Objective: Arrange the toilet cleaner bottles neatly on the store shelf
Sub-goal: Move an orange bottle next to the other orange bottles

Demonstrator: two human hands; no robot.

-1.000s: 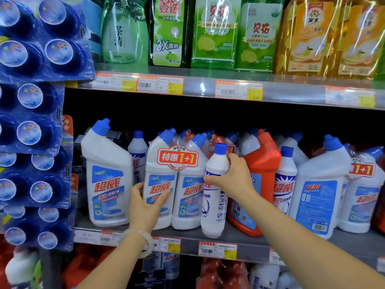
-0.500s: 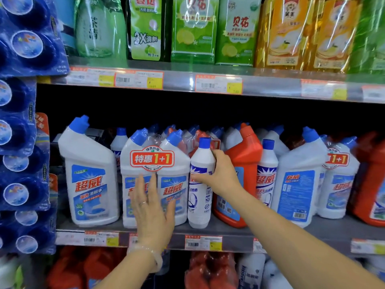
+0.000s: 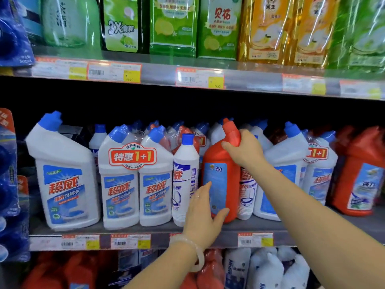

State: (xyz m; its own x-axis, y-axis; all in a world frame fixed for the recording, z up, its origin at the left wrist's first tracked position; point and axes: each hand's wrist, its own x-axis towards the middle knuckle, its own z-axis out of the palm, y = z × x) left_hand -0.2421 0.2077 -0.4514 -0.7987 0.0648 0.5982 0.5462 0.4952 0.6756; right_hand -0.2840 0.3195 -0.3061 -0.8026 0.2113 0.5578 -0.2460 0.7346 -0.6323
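On the shelf (image 3: pixel 260 226), the red bottle (image 3: pixel 224 163) stands at the front edge near its middle, just beside the slim white bottle (image 3: pixel 185 163), its label turned slightly left of the row's. The right hand (image 3: pixel 243 151) grasps its neck, we judge to steer the top. The left hand (image 3: pixel 202 215) lies straight-fingered against the lower label, grasping nothing, probably to square the base, though we cannot tell how firmly it presses.

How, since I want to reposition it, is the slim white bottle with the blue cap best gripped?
Take the slim white bottle round its tapered shoulder below the cap, from the front. It stands upright between the twin pack and the red bottle, so its lower sides look crowded.
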